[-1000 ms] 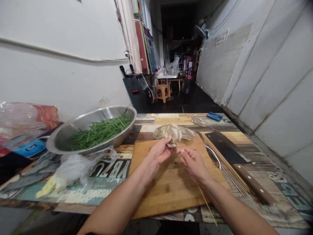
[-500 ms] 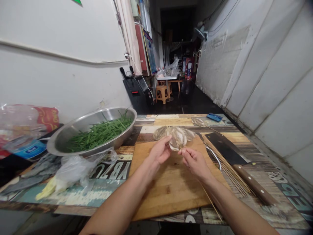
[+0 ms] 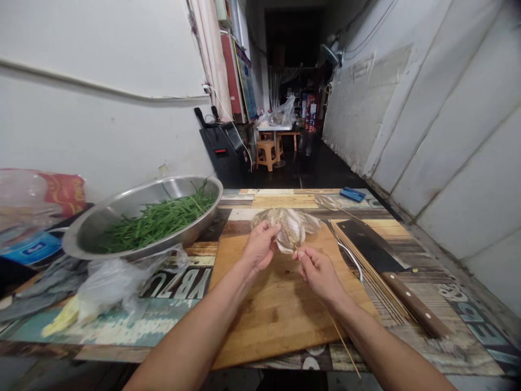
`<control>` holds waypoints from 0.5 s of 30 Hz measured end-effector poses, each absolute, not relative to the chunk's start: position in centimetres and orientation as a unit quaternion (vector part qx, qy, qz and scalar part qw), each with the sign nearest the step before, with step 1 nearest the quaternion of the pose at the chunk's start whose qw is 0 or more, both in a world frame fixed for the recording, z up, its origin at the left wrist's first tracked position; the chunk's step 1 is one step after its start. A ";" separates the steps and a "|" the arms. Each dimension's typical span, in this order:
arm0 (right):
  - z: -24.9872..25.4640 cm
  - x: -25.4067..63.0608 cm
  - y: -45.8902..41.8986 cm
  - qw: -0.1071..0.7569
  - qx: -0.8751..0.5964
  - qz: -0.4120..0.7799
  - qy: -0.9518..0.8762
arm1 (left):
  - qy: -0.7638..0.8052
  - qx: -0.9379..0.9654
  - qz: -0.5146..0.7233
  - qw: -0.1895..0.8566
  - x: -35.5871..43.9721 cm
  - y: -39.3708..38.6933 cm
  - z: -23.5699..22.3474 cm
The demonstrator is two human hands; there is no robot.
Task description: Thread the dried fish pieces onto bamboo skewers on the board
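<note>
My left hand (image 3: 260, 244) is closed on a flat, pale-brown dried fish (image 3: 290, 233), thumb on top. The fish is above the far part of a wooden cutting board (image 3: 260, 320). Close by, my right hand (image 3: 319, 269) pinches a thin bamboo skewer (image 3: 344, 345) near the fish's lower edge. Its long end runs back under my right forearm. The skewer's tip is hidden at the fish. More dried fish (image 3: 264, 217) lies at the board's far edge, partly behind my left hand. Another skewered fish (image 3: 326, 202) rests farther back on the table.
Right of the board lie several bamboo skewers (image 3: 374, 277) and a cleaver (image 3: 372, 244). A blue object (image 3: 352, 194) sits near the far edge. At left stand a steel basin (image 3: 81, 239) of cut green leaves (image 3: 163, 220) and a plastic bag (image 3: 112, 285).
The view has shifted slightly. Both hands keep hold of the fish and skewer, and my left hand sits a little farther from my right.
</note>
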State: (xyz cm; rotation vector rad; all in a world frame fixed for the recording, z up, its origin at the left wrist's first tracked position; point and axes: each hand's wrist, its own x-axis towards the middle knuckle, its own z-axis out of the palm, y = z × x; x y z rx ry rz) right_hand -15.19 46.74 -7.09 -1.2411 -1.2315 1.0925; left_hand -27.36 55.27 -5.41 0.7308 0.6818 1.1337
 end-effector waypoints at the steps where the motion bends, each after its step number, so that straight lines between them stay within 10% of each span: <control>1: -7.0 -15.1 46.7 0.514 -0.515 0.454 -0.514 | 0.303 0.334 0.500 0.739 -27.5 55.4 -5.3; 9: -7.0 -14.2 47.0 0.496 -0.524 0.439 -0.535 | 0.311 0.369 0.433 0.762 -27.8 55.9 -5.4; 15: -7.8 -14.3 46.1 0.384 -0.607 0.067 -0.692 | 0.372 0.345 0.482 0.714 -27.4 55.3 -5.7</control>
